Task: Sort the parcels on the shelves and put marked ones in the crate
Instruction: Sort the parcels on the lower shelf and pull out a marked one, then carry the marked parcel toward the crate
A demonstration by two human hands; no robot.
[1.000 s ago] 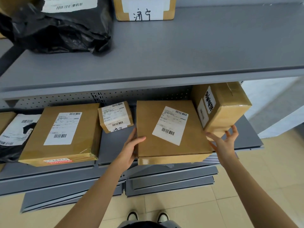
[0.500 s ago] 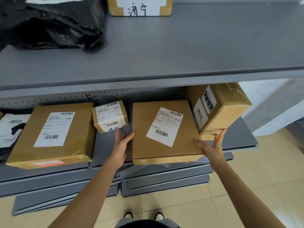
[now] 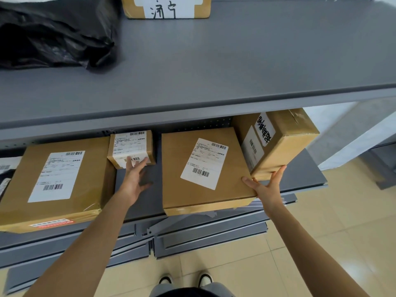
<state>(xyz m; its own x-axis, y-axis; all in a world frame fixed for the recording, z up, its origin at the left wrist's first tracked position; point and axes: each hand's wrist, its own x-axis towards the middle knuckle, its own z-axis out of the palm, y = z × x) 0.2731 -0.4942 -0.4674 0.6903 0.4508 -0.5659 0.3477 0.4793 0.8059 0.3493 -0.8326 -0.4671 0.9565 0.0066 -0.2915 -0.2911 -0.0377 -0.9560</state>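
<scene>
Cardboard is all I have in reach on this lower shelf (image 3: 304, 179), and the piece that matters is the small labelled box (image 3: 131, 147) straight ahead of my left hand (image 3: 134, 179). My fingers (image 3: 140, 163) are stretched out straight, their tips laid on the near lower edge of its white label; nothing is curled round it yet, so I am touching, not holding. The box lies beyond my fingertips, towards the back of the shelf, tucked just beside the large flat box (image 3: 57, 181) on my left. Its longer side runs left to right across my reach, so I judge I would close thumb and fingers over its near face and draw it towards me.

My right hand (image 3: 267, 189) is spread open too, palm under the near lower edge of the tilted box (image 3: 276, 142), which leans on the middle flat box (image 3: 203, 170); the thumb rests on that flat box's right corner. That hand props rather than grips.

Whether the small box carries a handwritten mark I cannot tell, as my fingers cover the lower strip of its label. On the upper shelf (image 3: 235, 61), a box with handwritten characters (image 3: 166, 7) stands well apart from a black plastic bag (image 3: 55, 33). No crate is in view.
</scene>
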